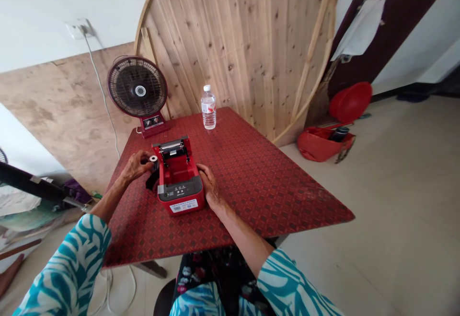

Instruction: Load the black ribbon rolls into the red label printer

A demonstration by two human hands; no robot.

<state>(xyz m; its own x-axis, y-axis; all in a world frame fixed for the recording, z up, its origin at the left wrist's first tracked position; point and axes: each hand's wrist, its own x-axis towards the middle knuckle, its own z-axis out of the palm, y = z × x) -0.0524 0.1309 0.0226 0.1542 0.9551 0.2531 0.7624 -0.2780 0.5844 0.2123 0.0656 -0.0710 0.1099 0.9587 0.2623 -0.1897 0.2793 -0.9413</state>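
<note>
A red and grey label printer (181,189) stands on the table with its lid raised, so its red inner bay shows. At its left side, my left hand (138,165) pinches a small paper roll (153,158), its white end with a dark centre hole facing me. Something black, not clear in kind, lies below that hand beside the printer. Against the printer's right side, my right hand (210,184) is closed, its fingers curled round the far part of that wall.
The table (258,186) has a red patterned cover. A maroon fan (138,90) stands at its back left corner, a water bottle (209,108) at the back. Behind leans a large round wooden board (244,42). A red bag (319,143) lies on the floor at right.
</note>
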